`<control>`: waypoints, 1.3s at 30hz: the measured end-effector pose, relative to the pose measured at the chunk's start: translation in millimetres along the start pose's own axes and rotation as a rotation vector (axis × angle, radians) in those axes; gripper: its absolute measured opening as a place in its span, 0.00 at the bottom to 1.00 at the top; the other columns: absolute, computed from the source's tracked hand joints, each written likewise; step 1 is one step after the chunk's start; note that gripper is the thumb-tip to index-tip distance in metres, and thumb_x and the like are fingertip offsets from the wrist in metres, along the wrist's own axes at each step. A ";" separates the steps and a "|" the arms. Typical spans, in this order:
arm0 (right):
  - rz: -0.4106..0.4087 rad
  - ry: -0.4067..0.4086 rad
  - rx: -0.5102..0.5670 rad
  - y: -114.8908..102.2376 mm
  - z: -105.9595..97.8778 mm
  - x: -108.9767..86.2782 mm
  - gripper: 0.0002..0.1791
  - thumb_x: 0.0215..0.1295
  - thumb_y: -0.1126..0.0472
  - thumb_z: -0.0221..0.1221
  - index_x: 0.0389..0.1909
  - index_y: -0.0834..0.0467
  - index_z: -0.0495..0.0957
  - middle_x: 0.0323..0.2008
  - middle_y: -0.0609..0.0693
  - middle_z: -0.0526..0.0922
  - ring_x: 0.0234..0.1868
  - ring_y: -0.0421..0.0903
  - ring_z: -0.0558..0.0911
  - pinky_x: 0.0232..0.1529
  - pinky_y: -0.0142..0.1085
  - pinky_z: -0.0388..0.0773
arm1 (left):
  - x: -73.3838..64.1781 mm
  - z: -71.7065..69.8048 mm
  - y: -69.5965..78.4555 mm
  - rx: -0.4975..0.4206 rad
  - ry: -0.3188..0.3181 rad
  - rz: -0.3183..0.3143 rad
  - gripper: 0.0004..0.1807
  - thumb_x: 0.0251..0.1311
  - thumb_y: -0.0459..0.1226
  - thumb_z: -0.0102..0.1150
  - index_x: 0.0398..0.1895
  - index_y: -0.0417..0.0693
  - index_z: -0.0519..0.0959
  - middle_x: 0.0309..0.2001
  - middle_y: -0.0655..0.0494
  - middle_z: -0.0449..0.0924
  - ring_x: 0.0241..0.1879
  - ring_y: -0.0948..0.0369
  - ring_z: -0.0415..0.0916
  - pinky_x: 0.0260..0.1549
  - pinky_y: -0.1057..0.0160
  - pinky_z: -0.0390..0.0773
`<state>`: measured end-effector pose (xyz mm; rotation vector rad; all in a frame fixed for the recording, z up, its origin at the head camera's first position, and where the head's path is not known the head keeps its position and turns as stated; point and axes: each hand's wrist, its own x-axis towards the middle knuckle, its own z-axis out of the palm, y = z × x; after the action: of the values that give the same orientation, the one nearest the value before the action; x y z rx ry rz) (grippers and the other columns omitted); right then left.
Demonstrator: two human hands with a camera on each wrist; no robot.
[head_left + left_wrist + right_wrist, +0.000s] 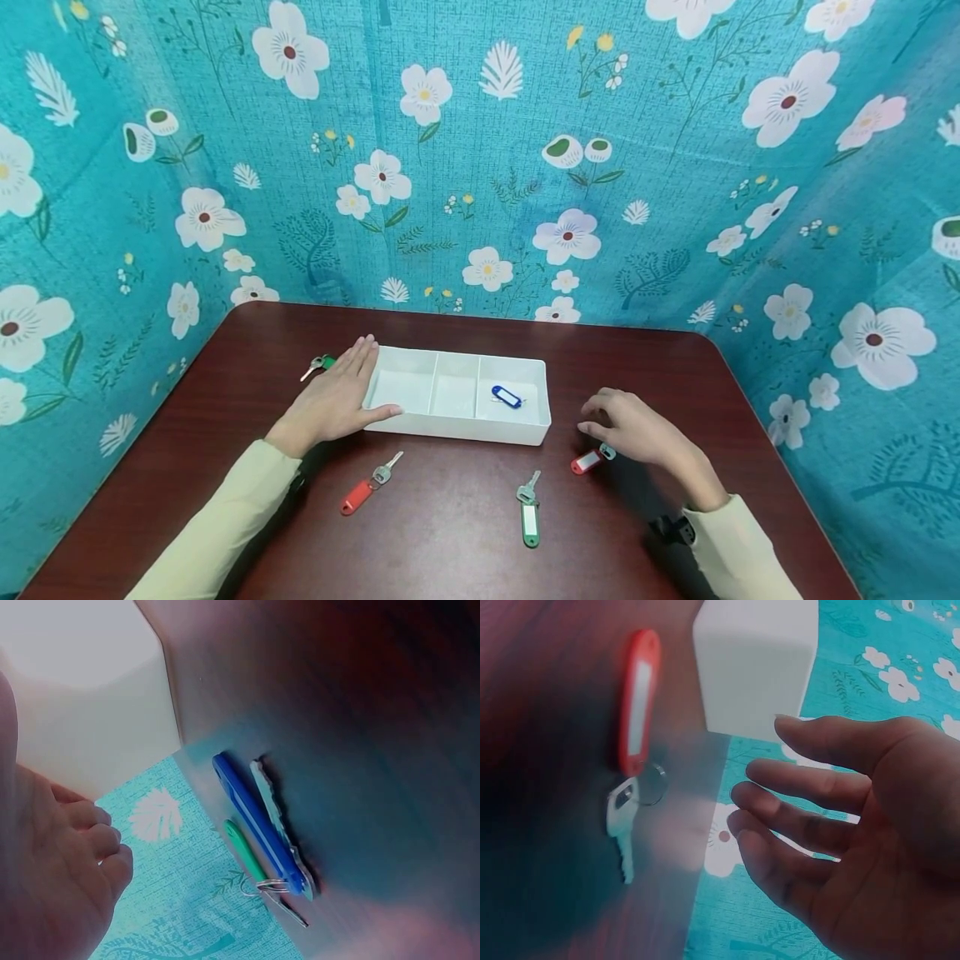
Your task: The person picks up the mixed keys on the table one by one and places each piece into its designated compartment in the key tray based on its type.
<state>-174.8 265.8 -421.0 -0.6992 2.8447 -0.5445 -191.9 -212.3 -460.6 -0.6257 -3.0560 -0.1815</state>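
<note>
One blue-tagged key (507,397) lies in the right compartment of the white tray (465,427) in the head view, so we judge a single placement done. Outside it, on the bench (457,550), we see a red-tagged key (357,497) front left, a green-tagged key (529,523) in front, another red-tagged key (587,462) by the right hand (637,429), and another green-tagged key (327,362) beside the left hand (330,400). That hand lies straight-fingered at the tray's left end, grasping nothing; the right is loosely bent and free.

The left wrist view adds a second blue-tagged key (256,819) next to the green one; we count five left.

The right wrist view shows the red tag's white label (639,709); we can read no writing or brand anywhere.
</note>
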 end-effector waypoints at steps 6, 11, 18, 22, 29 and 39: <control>-0.003 -0.005 -0.020 4.0 3.7 -4.1 0.11 0.69 0.58 0.68 0.47 0.60 0.88 0.43 0.49 0.86 0.47 0.47 0.82 0.48 0.48 0.84 | 0.3 1.3 -0.8 0.001 0.003 -0.001 0.65 0.63 0.77 0.47 0.84 0.34 0.47 0.86 0.38 0.45 0.86 0.42 0.43 0.83 0.45 0.55; 0.012 -0.013 -0.019 8.1 9.3 -9.0 0.13 0.68 0.58 0.69 0.48 0.60 0.87 0.45 0.51 0.86 0.47 0.48 0.82 0.49 0.48 0.84 | 0.9 4.1 -1.7 -0.005 0.002 -0.001 0.66 0.63 0.77 0.46 0.84 0.34 0.46 0.86 0.38 0.45 0.86 0.42 0.43 0.83 0.45 0.56; 0.008 0.009 0.002 13.7 17.3 -19.4 0.25 0.69 0.57 0.69 0.61 0.65 0.78 0.54 0.57 0.84 0.53 0.52 0.83 0.54 0.51 0.86 | 1.2 4.4 -0.5 -0.011 -0.009 -0.012 0.67 0.62 0.79 0.44 0.84 0.34 0.47 0.86 0.38 0.45 0.86 0.42 0.43 0.83 0.45 0.56; 0.021 0.019 0.022 16.6 22.5 -23.4 0.31 0.69 0.56 0.69 0.67 0.66 0.74 0.59 0.60 0.83 0.57 0.54 0.84 0.57 0.54 0.85 | 1.1 2.6 -0.8 -0.017 -0.013 -0.016 0.66 0.63 0.78 0.46 0.84 0.35 0.46 0.86 0.39 0.44 0.86 0.42 0.42 0.82 0.44 0.56; 0.048 0.015 0.004 20.1 27.8 -27.0 0.34 0.69 0.56 0.68 0.71 0.66 0.70 0.65 0.62 0.79 0.63 0.57 0.81 0.62 0.58 0.82 | 1.5 3.3 -1.4 -0.036 -0.019 -0.018 0.66 0.63 0.78 0.45 0.85 0.35 0.46 0.86 0.39 0.43 0.86 0.41 0.42 0.82 0.44 0.56; 0.052 0.005 0.012 22.2 31.3 -31.2 0.33 0.69 0.54 0.69 0.68 0.66 0.73 0.63 0.61 0.81 0.59 0.54 0.81 0.59 0.56 0.83 | 1.2 3.8 -3.0 -0.037 -0.018 -0.023 0.66 0.62 0.78 0.46 0.85 0.36 0.46 0.86 0.40 0.43 0.86 0.42 0.43 0.82 0.45 0.56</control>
<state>-149.2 289.2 -456.2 -0.6208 2.8524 -0.5558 -194.1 -214.1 -464.7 -0.5980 -3.0849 -0.2351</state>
